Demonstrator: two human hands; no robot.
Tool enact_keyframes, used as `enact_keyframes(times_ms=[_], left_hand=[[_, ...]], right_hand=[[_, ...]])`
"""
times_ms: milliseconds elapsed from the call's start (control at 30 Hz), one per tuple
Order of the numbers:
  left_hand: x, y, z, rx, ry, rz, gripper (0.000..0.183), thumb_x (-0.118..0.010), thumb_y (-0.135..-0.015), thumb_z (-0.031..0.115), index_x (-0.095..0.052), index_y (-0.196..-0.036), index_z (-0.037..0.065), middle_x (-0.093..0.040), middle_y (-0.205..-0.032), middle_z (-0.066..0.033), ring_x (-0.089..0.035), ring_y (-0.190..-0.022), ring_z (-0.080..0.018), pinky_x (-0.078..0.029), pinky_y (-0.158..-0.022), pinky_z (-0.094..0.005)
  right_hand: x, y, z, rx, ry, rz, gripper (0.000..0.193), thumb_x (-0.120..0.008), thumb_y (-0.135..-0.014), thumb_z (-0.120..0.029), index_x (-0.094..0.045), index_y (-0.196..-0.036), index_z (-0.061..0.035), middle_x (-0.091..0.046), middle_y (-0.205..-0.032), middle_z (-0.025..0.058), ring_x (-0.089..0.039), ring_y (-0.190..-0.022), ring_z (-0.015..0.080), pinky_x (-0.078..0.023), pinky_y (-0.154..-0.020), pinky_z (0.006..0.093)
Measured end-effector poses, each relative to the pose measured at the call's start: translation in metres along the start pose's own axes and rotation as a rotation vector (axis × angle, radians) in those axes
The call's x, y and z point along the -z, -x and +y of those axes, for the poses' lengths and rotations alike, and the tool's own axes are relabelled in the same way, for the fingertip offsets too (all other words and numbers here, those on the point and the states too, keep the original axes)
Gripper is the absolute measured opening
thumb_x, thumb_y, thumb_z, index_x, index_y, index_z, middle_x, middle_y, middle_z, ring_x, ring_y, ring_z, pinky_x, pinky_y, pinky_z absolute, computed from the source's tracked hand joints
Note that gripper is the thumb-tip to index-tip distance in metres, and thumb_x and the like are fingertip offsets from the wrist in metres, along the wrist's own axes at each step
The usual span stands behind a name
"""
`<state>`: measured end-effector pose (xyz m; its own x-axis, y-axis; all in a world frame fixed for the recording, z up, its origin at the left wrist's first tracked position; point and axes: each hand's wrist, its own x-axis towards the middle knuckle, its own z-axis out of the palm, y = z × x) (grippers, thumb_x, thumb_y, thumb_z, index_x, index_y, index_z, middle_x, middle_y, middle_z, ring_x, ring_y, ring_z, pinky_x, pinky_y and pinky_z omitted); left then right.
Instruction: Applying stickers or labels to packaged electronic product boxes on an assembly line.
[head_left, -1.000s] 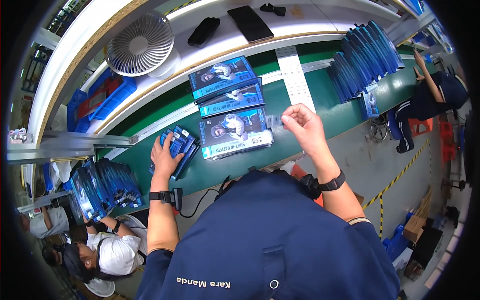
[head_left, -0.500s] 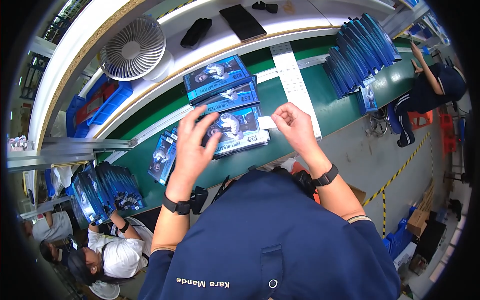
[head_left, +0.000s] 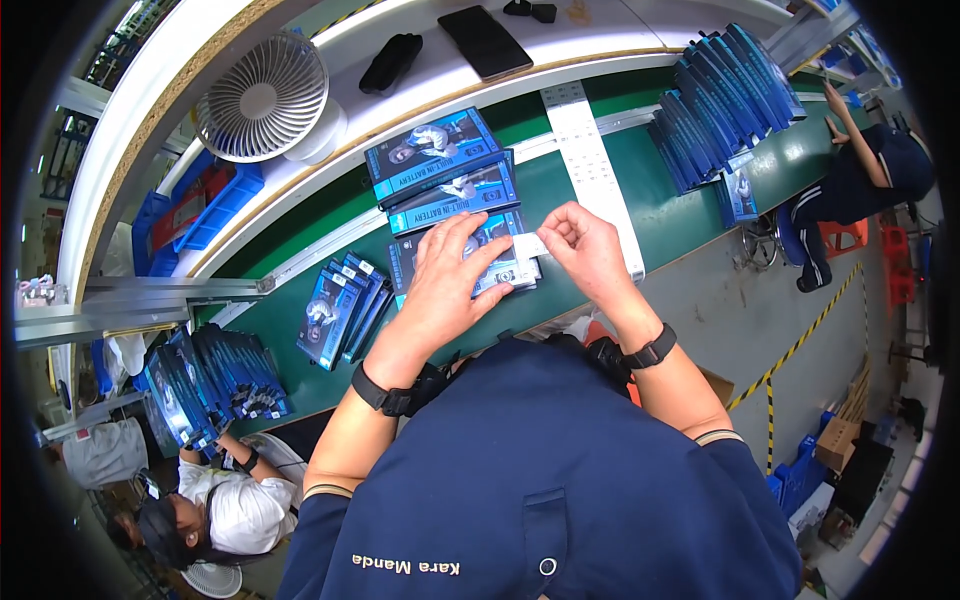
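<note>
My left hand [head_left: 447, 280] lies with fingers spread on the top of the nearest blue printed box [head_left: 406, 252], hiding much of its picture. My right hand [head_left: 588, 252], closed in a pinch, holds a small white label [head_left: 527, 246] by its edge. The label reaches over the right side of that box, close to my left fingertips; whether it is stuck down I cannot tell. Behind it, a second box [head_left: 452, 203] and a third box [head_left: 432, 152] of the same kind overlap in a row. A long white strip with rows of small marks [head_left: 590, 165] runs beside my right hand.
Several blue boxes [head_left: 336, 312] lean together left of my hand on the green bench [head_left: 560, 290]. More stacks stand at far right [head_left: 725, 105] and lower left [head_left: 205, 380], near two co-workers. A shelf behind bears a white fan [head_left: 263, 100] and a dark phone [head_left: 484, 43].
My left hand has moved right and down onto the nearest box, uncovering the leaning boxes on the left. My right hand has shifted slightly left with the label.
</note>
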<state>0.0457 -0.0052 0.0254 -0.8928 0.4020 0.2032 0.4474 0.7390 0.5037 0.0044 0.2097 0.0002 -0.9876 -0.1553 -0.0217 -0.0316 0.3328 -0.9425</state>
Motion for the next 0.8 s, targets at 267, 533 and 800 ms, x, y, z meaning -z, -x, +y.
enact_keyframes(times_ms=[267,533,800], left_hand=[[-0.0063,0.0024,-0.0020,-0.041,-0.085,-0.009,0.057,-0.080,-0.075,0.030,-0.062,-0.128,0.018,-0.044,-0.144,-0.0159,-0.039,-0.135,-0.0377,-0.029,-0.110,-0.0519],[-0.0093,0.0033,-0.0055,-0.041,-0.085,0.013,0.057,-0.080,-0.075,0.032,-0.063,-0.128,0.019,-0.044,-0.144,-0.0158,-0.040,-0.135,-0.0372,-0.029,-0.110,-0.0517],[-0.0105,0.0016,-0.0071,-0.045,-0.085,0.033,0.056,-0.080,-0.075,0.032,-0.064,-0.126,0.020,-0.045,-0.143,-0.0155,-0.041,-0.133,-0.0369,-0.030,-0.110,-0.0516]], right_hand=[[-0.0005,-0.0007,0.0021,-0.014,0.003,-0.023,0.006,-0.068,-0.090,-0.003,-0.063,-0.090,-0.0014,-0.063,-0.075,-0.0019,-0.056,-0.067,0.0024,-0.048,-0.061,0.0195],[-0.0009,0.0004,0.0019,0.000,-0.075,-0.072,0.006,-0.067,-0.091,-0.003,-0.062,-0.091,-0.0007,-0.063,-0.077,-0.0014,-0.056,-0.069,0.0024,-0.048,-0.063,0.0191],[-0.0031,-0.0005,0.0078,-0.006,-0.049,-0.077,0.005,-0.067,-0.092,-0.003,-0.061,-0.091,-0.0010,-0.062,-0.078,-0.0017,-0.055,-0.069,0.0022,-0.047,-0.063,0.0192]])
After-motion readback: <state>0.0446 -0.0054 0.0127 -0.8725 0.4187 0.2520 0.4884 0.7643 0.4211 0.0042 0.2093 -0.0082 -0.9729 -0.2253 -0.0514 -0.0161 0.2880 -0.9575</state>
